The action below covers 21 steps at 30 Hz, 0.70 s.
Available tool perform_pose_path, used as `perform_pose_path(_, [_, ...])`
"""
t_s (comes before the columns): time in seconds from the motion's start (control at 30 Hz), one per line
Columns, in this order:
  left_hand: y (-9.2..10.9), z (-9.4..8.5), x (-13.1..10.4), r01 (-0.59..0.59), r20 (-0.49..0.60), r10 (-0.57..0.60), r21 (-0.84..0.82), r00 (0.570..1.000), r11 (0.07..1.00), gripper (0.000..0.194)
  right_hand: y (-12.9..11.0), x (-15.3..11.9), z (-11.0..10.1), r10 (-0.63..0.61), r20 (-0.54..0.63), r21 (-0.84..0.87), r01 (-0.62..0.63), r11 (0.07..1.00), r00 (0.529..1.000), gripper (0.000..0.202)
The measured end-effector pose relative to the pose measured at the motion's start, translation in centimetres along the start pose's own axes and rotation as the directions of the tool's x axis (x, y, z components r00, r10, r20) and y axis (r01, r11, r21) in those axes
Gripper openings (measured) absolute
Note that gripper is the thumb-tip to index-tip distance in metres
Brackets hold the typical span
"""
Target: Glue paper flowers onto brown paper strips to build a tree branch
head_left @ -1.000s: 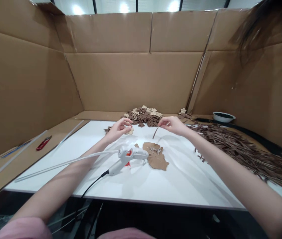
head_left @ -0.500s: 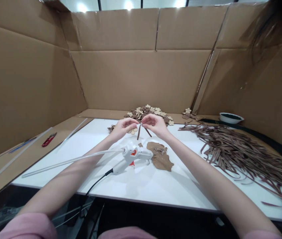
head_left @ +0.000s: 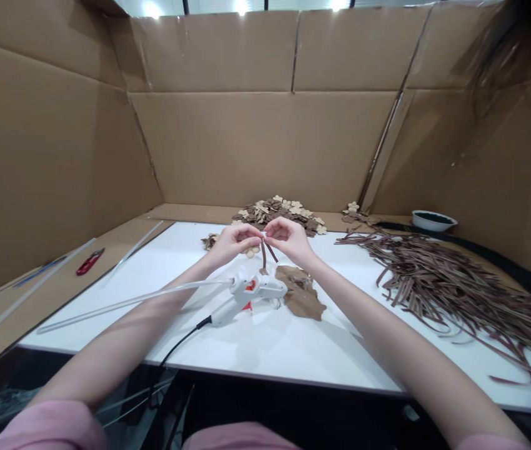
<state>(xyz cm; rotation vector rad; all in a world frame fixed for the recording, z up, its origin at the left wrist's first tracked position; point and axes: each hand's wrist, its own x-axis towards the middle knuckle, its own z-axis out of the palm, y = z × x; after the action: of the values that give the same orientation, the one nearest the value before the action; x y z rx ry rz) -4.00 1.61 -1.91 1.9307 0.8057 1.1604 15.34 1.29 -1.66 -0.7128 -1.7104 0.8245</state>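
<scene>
Over the white board, my left hand (head_left: 237, 242) and my right hand (head_left: 288, 237) pinch a thin brown strip (head_left: 263, 256) between their fingertips, almost touching each other. Two ends of brown strip hang below the fingers; whether they belong to one piece I cannot tell. Just beneath the left fingers lies a pale flower cut-out (head_left: 252, 252). Closer to me a white glue gun (head_left: 242, 297) with a red trigger rests on the board, a long clear glue stick (head_left: 129, 304) running out of its back. Its nozzle points at a brown glue-stained scrap (head_left: 302, 294).
Behind my hands is a heap of brown and cream flower cut-outs (head_left: 284, 212). Many loose brown strips (head_left: 453, 287) spread over the right side, with a white bowl (head_left: 434, 220) behind. A red utility knife (head_left: 90, 261) lies at left. Cardboard walls (head_left: 256, 150) enclose the table.
My hands have drawn closer together at the fingertips. The hanging strip ends have come nearer each other. The glue gun stays where it was.
</scene>
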Motion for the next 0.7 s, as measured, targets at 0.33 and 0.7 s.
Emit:
perform_pose_path(0.33, [0.15, 0.24, -0.03, 0.022, -0.012, -0.021, 0.097, 1.0, 0.995, 0.039, -0.04, -0.18, -0.21, 0.053, 0.046, 0.04, -0.055, 0.998, 0.998, 0.034])
perform_pose_path(0.7, [0.35, 0.2, -0.06, 0.003, 0.0, -0.003, 0.132, 1.0, 0.991, 0.037, 0.11, -0.95, -0.3, 0.127, 0.126, -0.054, -0.121, 0.991, 0.984, 0.04])
